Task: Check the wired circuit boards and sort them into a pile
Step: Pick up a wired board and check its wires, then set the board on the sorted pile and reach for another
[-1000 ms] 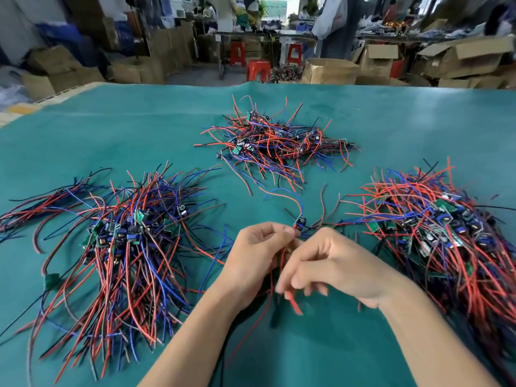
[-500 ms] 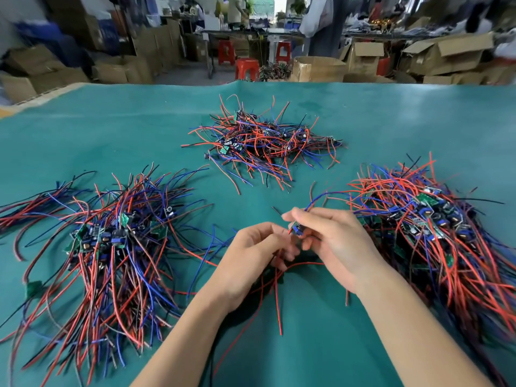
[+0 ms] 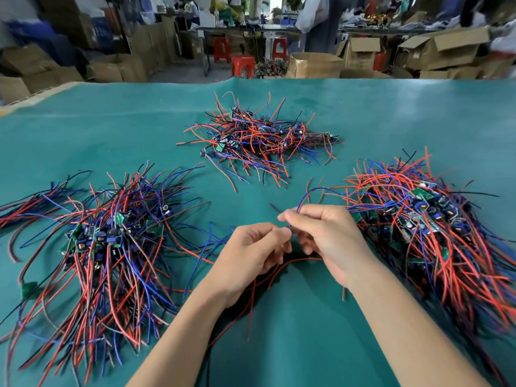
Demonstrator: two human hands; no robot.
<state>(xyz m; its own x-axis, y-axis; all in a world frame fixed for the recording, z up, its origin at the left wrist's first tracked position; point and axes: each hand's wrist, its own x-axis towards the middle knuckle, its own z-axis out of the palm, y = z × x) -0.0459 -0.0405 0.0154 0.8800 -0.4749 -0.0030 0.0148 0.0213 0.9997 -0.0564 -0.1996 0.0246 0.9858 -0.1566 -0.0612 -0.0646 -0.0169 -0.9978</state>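
Both hands meet mid-table over the green mat (image 3: 279, 344), pinching one small wired board (image 3: 290, 227) between them. Left hand (image 3: 251, 255) grips it from the left with curled fingers; right hand (image 3: 324, 236) pinches from the right, thumb and forefinger on top. Board mostly hidden by fingertips. Its red wires (image 3: 296, 261) trail down toward the person, a blue wire (image 3: 307, 194) arcs up and away, so the long axis runs roughly near-far. Three piles: left pile (image 3: 111, 241), far pile (image 3: 259, 138), right pile (image 3: 430, 219). Right pile lies just beside the right hand, nearest; likely drop goes sideways, though which pile is meant cannot be told.
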